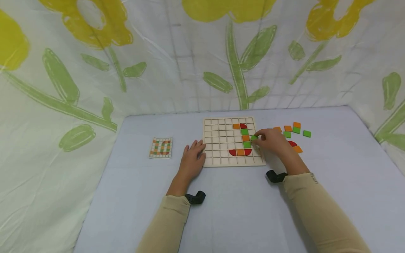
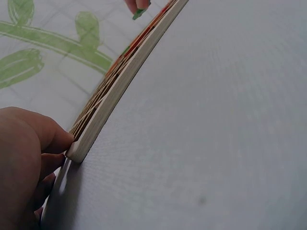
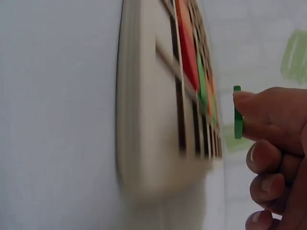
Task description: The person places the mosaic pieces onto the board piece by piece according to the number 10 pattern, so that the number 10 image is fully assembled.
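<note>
A square wooden grid board (image 1: 218,140) lies on the table, with orange and green square tiles and red rounded tiles set in its right part. My right hand (image 1: 270,140) pinches a thin green tile (image 3: 238,112) between thumb and finger. In the right wrist view the tile is held on edge, apart from the board (image 3: 136,96). Along the board's left side rests my left hand (image 1: 192,160), its fingers relaxed and their tips touching the edge. The left wrist view shows that hand (image 2: 29,158) at the board's near corner (image 2: 79,151).
Left of the board lies a small card (image 1: 161,148) printed with a coloured grid pattern. Loose green (image 1: 307,133) and orange tiles (image 1: 296,124) are scattered to the right, with a red tile (image 1: 292,143) partly behind the right hand. A flower-patterned cloth (image 1: 158,70) hangs behind the table.
</note>
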Tool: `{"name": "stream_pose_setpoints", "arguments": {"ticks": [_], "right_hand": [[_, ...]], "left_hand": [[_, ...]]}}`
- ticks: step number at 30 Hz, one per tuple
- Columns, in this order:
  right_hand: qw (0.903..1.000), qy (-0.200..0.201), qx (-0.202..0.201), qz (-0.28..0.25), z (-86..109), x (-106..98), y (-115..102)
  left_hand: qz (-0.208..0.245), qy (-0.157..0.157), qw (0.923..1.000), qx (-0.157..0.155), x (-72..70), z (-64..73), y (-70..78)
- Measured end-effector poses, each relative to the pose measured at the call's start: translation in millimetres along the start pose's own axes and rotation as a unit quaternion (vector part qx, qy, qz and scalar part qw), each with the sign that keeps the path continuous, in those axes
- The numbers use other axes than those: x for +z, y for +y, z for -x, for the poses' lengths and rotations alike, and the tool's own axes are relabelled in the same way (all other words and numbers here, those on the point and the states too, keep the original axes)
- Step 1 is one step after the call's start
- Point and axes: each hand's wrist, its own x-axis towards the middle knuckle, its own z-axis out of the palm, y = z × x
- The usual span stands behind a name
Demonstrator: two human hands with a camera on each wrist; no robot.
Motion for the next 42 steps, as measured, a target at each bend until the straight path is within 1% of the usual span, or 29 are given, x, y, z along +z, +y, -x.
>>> {"name": "stream_pose_setpoints", "arguments": {"ticks": [3,6,10,13,19,25,34,42], "right_hand": [[0.999,-0.021,-0.039,-0.002,-1.8,7,-19],[0.9967,-0.04,-0.069,-0.01,-4.0,15,-34],[0.9946,-0.054,-0.088,-0.01,-7.9,25,-47],[0.9935,-0.057,-0.098,0.002,-10.4,31,-52],[0.9931,-0.063,-0.099,0.011,-11.7,35,-58],[0.9924,-0.06,-0.106,0.017,-12.0,35,-58],[0.9924,-0.052,-0.11,0.018,-13.7,35,-59],[0.9925,-0.05,-0.11,0.016,-14.5,34,-57]], "left_hand": [[0.005,0.0,1.0,-0.005,0.5,0.8,-0.1],[0.008,-0.001,0.9999,-0.011,2.0,2.1,-0.5],[0.008,0.001,0.9999,-0.01,3.8,3.5,-1.1],[0.009,0.004,0.9999,-0.009,4.4,3.6,-1.0],[0.005,0.0,1.0,-0.007,4.9,3.1,-0.3],[0.002,-0.005,0.9999,-0.01,5.1,2.7,-0.5],[-0.001,0.004,1.0,-0.004,3.8,2.1,-0.6],[-0.005,0.005,1.0,-0.002,1.0,0.8,0.7]]}}
